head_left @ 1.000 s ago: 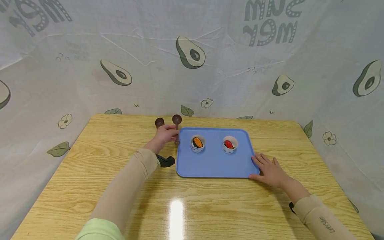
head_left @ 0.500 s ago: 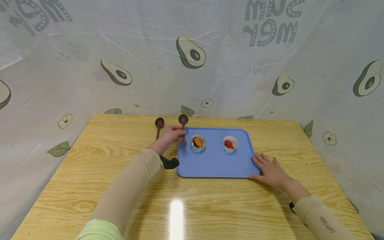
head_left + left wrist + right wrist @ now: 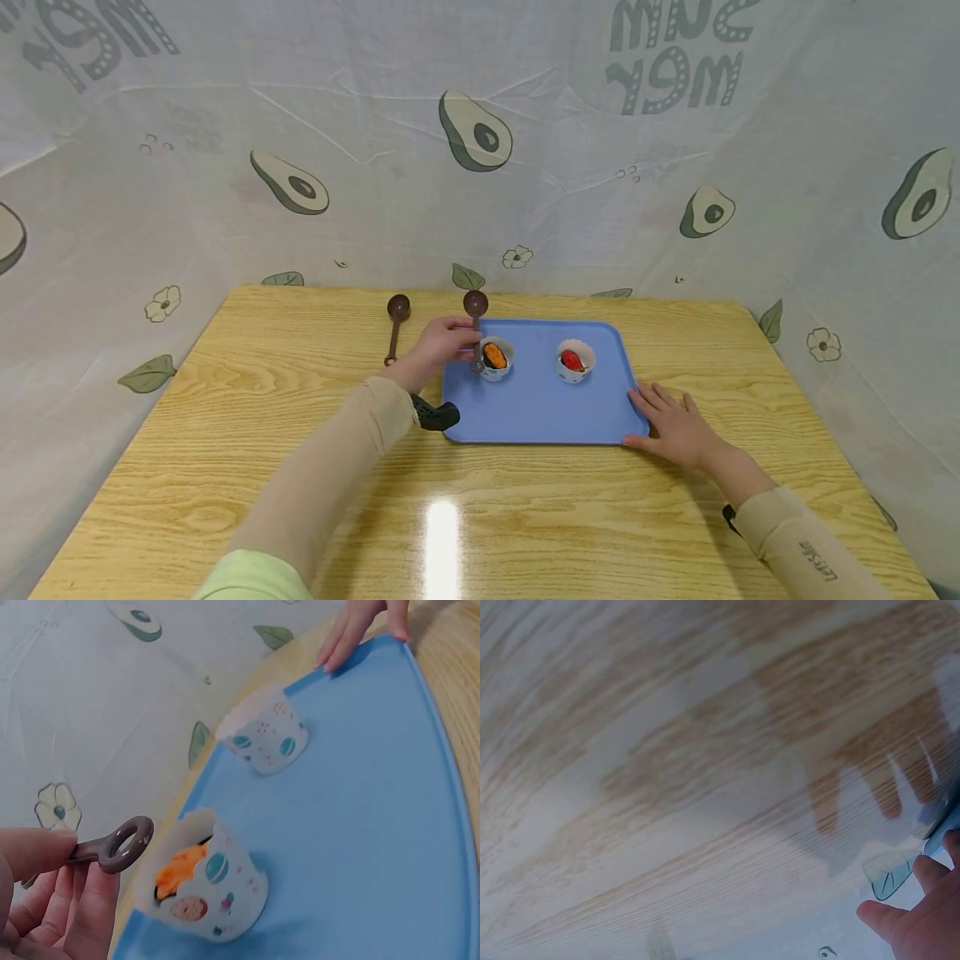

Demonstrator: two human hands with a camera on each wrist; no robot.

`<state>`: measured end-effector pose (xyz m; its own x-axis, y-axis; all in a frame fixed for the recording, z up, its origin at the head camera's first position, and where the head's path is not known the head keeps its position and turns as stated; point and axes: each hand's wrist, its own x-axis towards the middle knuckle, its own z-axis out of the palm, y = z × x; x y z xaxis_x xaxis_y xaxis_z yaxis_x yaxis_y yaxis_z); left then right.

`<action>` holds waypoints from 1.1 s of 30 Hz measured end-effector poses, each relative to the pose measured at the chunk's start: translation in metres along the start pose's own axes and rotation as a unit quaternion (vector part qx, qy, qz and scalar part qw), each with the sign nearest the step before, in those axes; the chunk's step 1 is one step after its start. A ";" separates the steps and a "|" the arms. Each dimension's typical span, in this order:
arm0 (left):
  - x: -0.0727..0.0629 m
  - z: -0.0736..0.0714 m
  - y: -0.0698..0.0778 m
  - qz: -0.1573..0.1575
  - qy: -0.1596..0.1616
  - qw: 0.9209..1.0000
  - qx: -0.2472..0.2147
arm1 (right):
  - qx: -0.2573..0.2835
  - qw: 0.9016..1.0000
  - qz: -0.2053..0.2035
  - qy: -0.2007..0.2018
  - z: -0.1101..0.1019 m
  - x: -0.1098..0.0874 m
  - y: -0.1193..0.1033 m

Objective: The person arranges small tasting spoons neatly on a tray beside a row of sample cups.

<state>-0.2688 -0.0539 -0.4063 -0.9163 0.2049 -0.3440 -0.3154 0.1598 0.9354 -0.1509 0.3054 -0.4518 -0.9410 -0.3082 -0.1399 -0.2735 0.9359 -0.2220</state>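
My left hand point(image 3: 441, 346) pinches a dark brown measuring spoon point(image 3: 476, 305) by its handle, bowl end pointing away, over the left part of a blue tray point(image 3: 540, 417). Just beside the spoon's ringed end point(image 3: 127, 844) stands a patterned paper cup point(image 3: 232, 892) with an orange-topped sushi piece point(image 3: 494, 356) in it. To its right on the tray, another paper cup point(image 3: 575, 372) contains a red-topped piece point(image 3: 572, 360). My right hand point(image 3: 678, 429) rests with spread fingers on the tray's right edge. In the right wrist view only part of that hand point(image 3: 930, 922) shows.
A second brown measuring spoon point(image 3: 397, 321) lies on the wooden table point(image 3: 300, 358), left of the tray. Behind the table hangs a pale curtain point(image 3: 375, 208) printed with avocados; it also runs along both sides.
My left hand has carried the spoon rightward, from beside the tray's left edge to over the near-left cup, uncovering the second spoon's handle. The right hand has stayed put.
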 end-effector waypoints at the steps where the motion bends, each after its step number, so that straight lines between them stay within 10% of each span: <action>1: -0.001 0.002 0.000 0.000 -0.002 1.000 -0.001 | 0.001 1.000 0.000 0.000 0.000 0.000 0.000; 33: -0.001 0.069 -0.002 -0.011 -0.040 0.999 0.006 | -0.004 1.000 -0.003 0.002 0.001 0.001 -0.001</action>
<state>-0.2503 0.0128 -0.4137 -0.8865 0.2781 -0.3698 -0.3313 0.1765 0.9269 -0.1513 0.3045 -0.4525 -0.9403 -0.3124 -0.1349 -0.2800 0.9357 -0.2147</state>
